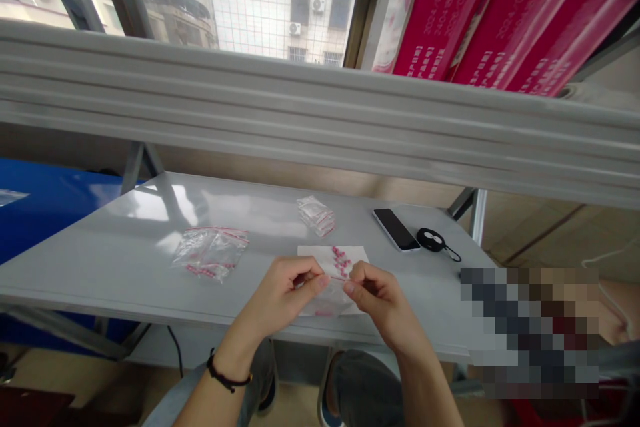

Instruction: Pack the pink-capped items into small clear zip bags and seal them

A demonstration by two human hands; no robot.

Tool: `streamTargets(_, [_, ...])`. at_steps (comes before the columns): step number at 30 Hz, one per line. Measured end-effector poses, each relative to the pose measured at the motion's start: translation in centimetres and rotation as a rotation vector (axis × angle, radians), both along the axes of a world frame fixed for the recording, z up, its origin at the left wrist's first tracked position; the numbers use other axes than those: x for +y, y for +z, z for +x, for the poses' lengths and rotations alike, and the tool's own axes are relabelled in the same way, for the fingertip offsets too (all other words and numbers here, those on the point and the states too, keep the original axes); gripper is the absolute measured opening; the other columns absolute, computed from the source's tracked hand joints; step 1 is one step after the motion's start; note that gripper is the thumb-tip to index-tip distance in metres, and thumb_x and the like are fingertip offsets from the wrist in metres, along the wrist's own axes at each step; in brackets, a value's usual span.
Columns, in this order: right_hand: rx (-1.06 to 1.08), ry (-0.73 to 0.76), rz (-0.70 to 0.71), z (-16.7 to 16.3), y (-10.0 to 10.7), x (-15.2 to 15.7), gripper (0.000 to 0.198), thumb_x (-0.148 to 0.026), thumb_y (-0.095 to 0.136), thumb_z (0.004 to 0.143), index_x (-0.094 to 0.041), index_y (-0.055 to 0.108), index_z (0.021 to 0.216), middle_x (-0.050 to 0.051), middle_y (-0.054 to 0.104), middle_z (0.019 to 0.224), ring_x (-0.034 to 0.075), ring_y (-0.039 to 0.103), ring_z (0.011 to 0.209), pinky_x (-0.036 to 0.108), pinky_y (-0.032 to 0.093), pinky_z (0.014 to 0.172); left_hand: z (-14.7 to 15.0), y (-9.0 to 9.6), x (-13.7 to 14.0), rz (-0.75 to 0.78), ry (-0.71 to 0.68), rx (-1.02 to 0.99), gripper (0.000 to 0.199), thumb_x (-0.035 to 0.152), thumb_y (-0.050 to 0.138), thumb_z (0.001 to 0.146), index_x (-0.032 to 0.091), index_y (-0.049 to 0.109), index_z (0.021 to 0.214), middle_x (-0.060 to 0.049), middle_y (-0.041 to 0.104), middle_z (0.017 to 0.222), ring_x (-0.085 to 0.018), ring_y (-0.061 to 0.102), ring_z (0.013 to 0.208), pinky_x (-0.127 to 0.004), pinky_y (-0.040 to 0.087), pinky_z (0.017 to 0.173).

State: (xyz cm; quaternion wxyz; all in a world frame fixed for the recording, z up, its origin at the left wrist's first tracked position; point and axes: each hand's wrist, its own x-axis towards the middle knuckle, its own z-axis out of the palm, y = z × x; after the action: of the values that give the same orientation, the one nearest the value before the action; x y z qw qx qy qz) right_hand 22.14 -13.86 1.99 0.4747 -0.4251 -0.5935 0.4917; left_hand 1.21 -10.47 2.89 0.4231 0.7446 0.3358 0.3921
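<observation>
Head view, one bench (270, 213), grey, with contents as follows.

Item: clear plastic bag (336, 295), red line along its upper edge, held over the near part of a white sheet (311, 253). Left hand (286, 293): fingers pinching the left end of that edge; dark cord bracelet (227, 381) at the wrist. Right hand (377, 293): fingers pinching the right end. Whether the bag's mouth is parted or sealed: cannot tell. Reddish patch low in the bag: print or contents, not distinguishable.

Item: small pinkish-red pieces (341, 260), a loose cluster on the sheet, just beyond the held edge. Count not legible.

Item: larger clear bags (220, 247), overlapping, left side of the bench, red lines and reddish marks; contents uncertain.

Item: smaller clear bags (316, 215), one stack beyond the sheet, touched by neither hand.

Item: phone (397, 229), dark screen upward, right of the stack; beside it a black case (431, 239) with a loop.

Progress, as judged: part-way. Done: one bag in hand, gripped at both ends of its edge. Outstanding: the cluster lies outside the held bag, unpacked, and the stack lies unhandled.
</observation>
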Motion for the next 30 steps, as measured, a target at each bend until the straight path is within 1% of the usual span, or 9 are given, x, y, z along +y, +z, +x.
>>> streamTargets(4, [0.070, 0.018, -0.075, 0.4, -0.3, -0.1, 0.028, -0.045, 0.066, 0.091, -0.020, 0.059, 0.080, -0.008, 0.037, 0.058, 0.009, 0.030, 0.051, 0.025, 0.022, 0.048, -0.1, 0.0, 0.2, -0.036, 0.012, -0.017, 0.037, 0.044, 0.059, 0.095, 0.016, 0.063, 0.070, 0.003, 0.050, 0.063, -0.012, 0.041, 0.062, -0.026, 0.030, 0.058])
streamTargets(9, [0.014, -0.020, -0.083, 0.5, -0.2, -0.1, 0.031, -0.049, 0.066, 0.090, -0.021, 0.059, 0.081, -0.007, 0.038, 0.058, 0.010, 0.031, 0.051, 0.025, 0.024, 0.048, -0.1, 0.0, 0.2, -0.039, -0.039, -0.009, 0.024, 0.039, 0.062, 0.094, 0.020, 0.076, 0.092, -0.002, 0.066, 0.079, -0.016, 0.051, 0.071, -0.027, 0.036, 0.064])
streamTargets(13, [-0.038, -0.007, -0.053, 0.1, 0.0, -0.1, 0.029, -0.049, 0.063, 0.092, -0.022, 0.059, 0.083, -0.007, 0.041, 0.058, 0.011, 0.034, 0.053, 0.025, 0.027, 0.051, -0.1, 0.1, 0.1, 0.001, -0.018, -0.013, 0.028, 0.036, 0.060, 0.095, 0.018, 0.072, 0.078, 0.000, 0.060, 0.071, -0.014, 0.048, 0.066, -0.026, 0.033, 0.060])
streamTargets(18, [-0.063, 0.023, -0.012, -0.3, 0.2, -0.2, 0.026, -0.044, 0.065, 0.092, -0.021, 0.061, 0.082, -0.005, 0.043, 0.063, 0.012, 0.036, 0.058, 0.027, 0.029, 0.055, -0.2, 0.3, 0.0, 0.040, 0.013, 0.010, 0.027, 0.034, 0.061, 0.095, 0.017, 0.068, 0.075, 0.002, 0.057, 0.068, -0.012, 0.046, 0.062, -0.025, 0.031, 0.057])
streamTargets(20, [-0.061, 0.017, -0.002, -0.2, 0.4, -0.3, 0.027, -0.044, 0.065, 0.092, -0.021, 0.060, 0.078, -0.005, 0.040, 0.064, 0.012, 0.034, 0.059, 0.027, 0.027, 0.055, -0.1, 0.2, -0.1, 0.021, 0.012, 0.004, 0.026, 0.034, 0.061, 0.095, 0.017, 0.067, 0.076, 0.001, 0.058, 0.069, -0.012, 0.046, 0.064, -0.025, 0.032, 0.058])
streamTargets(24, [-0.061, -0.021, 0.002, 0.4, 0.4, -0.4, 0.029, -0.044, 0.065, 0.092, -0.021, 0.060, 0.075, -0.005, 0.038, 0.064, 0.012, 0.032, 0.059, 0.027, 0.026, 0.055, 0.6, -0.3, -0.3, -0.115, -0.022, -0.046, 0.024, 0.036, 0.061, 0.094, 0.017, 0.063, 0.079, 0.003, 0.056, 0.068, -0.012, 0.046, 0.063, -0.024, 0.033, 0.058])
streamTargets(26, [-0.060, -0.017, -0.003, 0.7, 0.4, -0.3, 0.025, -0.043, 0.065, 0.092, -0.021, 0.062, 0.081, -0.005, 0.042, 0.066, 0.012, 0.034, 0.060, 0.027, 0.029, 0.056, 0.9, -0.5, -0.4, -0.152, -0.029, -0.046, 0.027, 0.038, 0.062, 0.093, 0.018, 0.059, 0.076, 0.005, 0.051, 0.064, -0.011, 0.043, 0.060, -0.023, 0.031, 0.055])
streamTargets(28, [-0.084, 0.016, 0.008, 0.9, 0.4, -0.2, 0.022, -0.042, 0.066, 0.092, -0.021, 0.065, 0.085, -0.003, 0.049, 0.070, 0.013, 0.040, 0.064, 0.027, 0.033, 0.060, 1.2, -0.5, -0.4, -0.143, -0.035, -0.027, 0.029, 0.039, 0.063, 0.093, 0.018, 0.057, 0.073, 0.006, 0.049, 0.062, -0.010, 0.041, 0.058, -0.023, 0.029, 0.053])
streamTargets(30, [-0.140, 0.039, 0.047, 0.9, 0.4, -0.2, 0.023, -0.041, 0.066, 0.092, -0.021, 0.066, 0.082, -0.001, 0.054, 0.073, 0.015, 0.045, 0.069, 0.027, 0.036, 0.064, 1.2, -0.4, -0.4, -0.132, -0.052, -0.012, 0.030, 0.038, 0.064, 0.092, 0.018, 0.057, 0.071, 0.006, 0.049, 0.060, -0.010, 0.042, 0.057, -0.022, 0.030, 0.053])
